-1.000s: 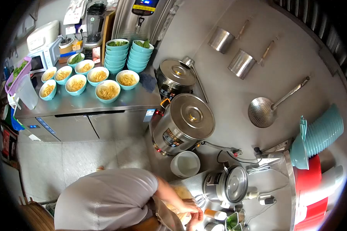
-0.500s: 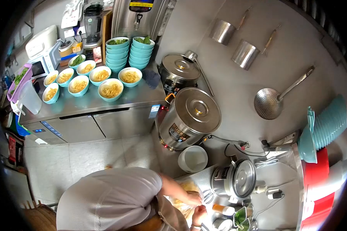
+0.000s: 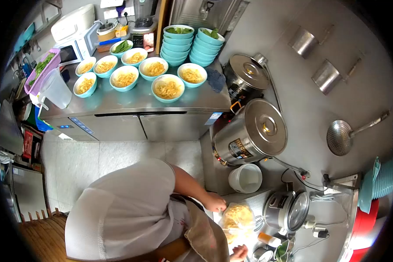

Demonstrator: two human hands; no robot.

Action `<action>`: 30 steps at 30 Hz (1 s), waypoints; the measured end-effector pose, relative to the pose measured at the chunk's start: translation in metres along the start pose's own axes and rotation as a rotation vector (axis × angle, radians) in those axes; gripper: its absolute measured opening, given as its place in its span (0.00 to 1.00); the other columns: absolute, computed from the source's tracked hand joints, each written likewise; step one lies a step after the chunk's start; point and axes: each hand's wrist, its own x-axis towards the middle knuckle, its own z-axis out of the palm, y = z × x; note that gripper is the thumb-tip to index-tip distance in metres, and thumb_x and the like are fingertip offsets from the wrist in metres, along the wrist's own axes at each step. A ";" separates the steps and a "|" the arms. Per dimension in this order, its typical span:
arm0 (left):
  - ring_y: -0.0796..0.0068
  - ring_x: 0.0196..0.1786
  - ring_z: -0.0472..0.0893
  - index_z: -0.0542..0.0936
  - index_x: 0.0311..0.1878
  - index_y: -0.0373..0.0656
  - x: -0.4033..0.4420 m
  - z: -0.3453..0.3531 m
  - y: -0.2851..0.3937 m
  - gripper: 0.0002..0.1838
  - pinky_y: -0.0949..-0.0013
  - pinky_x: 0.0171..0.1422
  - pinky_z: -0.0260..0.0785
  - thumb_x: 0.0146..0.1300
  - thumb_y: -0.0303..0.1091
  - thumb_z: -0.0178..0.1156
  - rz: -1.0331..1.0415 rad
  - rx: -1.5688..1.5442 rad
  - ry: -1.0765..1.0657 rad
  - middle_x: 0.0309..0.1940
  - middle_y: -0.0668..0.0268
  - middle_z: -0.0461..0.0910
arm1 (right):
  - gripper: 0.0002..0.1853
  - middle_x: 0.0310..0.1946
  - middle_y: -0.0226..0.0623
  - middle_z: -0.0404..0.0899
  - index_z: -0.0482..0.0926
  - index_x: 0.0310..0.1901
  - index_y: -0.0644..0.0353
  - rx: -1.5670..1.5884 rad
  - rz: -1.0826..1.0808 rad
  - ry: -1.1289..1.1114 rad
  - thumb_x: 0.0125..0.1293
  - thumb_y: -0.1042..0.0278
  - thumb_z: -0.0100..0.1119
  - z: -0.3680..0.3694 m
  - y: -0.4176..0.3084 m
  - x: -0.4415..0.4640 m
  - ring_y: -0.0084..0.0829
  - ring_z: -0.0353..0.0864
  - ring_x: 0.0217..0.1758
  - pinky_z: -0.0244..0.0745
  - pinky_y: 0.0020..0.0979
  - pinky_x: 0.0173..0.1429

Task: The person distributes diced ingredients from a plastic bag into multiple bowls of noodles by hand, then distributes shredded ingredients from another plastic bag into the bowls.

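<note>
A clear plastic bag of pale yellow noodle-like food (image 3: pixel 239 217) lies on the work surface at the lower right, in front of my body. My left hand (image 3: pixel 215 202) is beside the bag's upper left edge, its fingers curled in; whether anything is in them is hidden. Below the bag, my right hand (image 3: pixel 239 253) is apart from it, palm partly up and fingers loosely spread. Close by stand an orange-and-white bottle (image 3: pixel 269 239) and a small container with green leaves (image 3: pixel 283 249).
Several turquoise bowls of noodles (image 3: pixel 168 88) stand on the steel counter (image 3: pixel 131 104), by stacked bowls (image 3: pixel 177 46). Large lidded pots (image 3: pixel 253 131), a white bucket (image 3: pixel 245 178) and a lidded cooker (image 3: pixel 287 209) stand at right. A strainer (image 3: pixel 339 137) hangs on the wall.
My hands were close together over the bag and have moved apart, the left upward and the right downward. The bag now shows more fully. The whole view has shifted.
</note>
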 end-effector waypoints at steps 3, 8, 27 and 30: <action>0.58 0.40 0.79 0.78 0.34 0.42 -0.063 -0.026 -0.014 0.09 0.58 0.43 0.69 0.51 0.34 0.58 -0.236 -0.037 -0.079 0.33 0.59 0.80 | 0.18 0.40 0.49 0.80 0.75 0.51 0.67 0.136 0.270 -0.129 0.67 0.61 0.53 0.048 0.006 -0.030 0.38 0.79 0.41 0.74 0.36 0.45; 0.60 0.38 0.79 0.79 0.33 0.43 -0.152 -0.028 -0.047 0.09 0.59 0.43 0.69 0.50 0.36 0.59 -0.369 -0.134 -0.112 0.33 0.59 0.81 | 0.18 0.39 0.49 0.80 0.76 0.48 0.66 -0.017 0.529 -0.292 0.66 0.60 0.54 0.169 -0.018 -0.081 0.39 0.79 0.40 0.73 0.36 0.45; 0.69 0.38 0.80 0.80 0.42 0.41 -0.261 -0.011 -0.093 0.12 0.64 0.47 0.71 0.60 0.38 0.60 -0.496 -0.340 -0.523 0.35 0.61 0.82 | 0.26 0.44 0.49 0.80 0.78 0.48 0.64 0.022 0.751 -0.385 0.63 0.47 0.55 0.342 -0.001 -0.305 0.37 0.79 0.46 0.70 0.35 0.52; 0.78 0.39 0.78 0.79 0.45 0.43 -0.243 0.000 -0.104 0.10 0.72 0.46 0.71 0.63 0.36 0.59 -0.455 -0.265 -0.639 0.37 0.64 0.81 | 0.31 0.47 0.52 0.79 0.78 0.50 0.60 -0.080 0.677 -0.349 0.63 0.37 0.49 0.342 -0.001 -0.313 0.42 0.79 0.50 0.69 0.40 0.56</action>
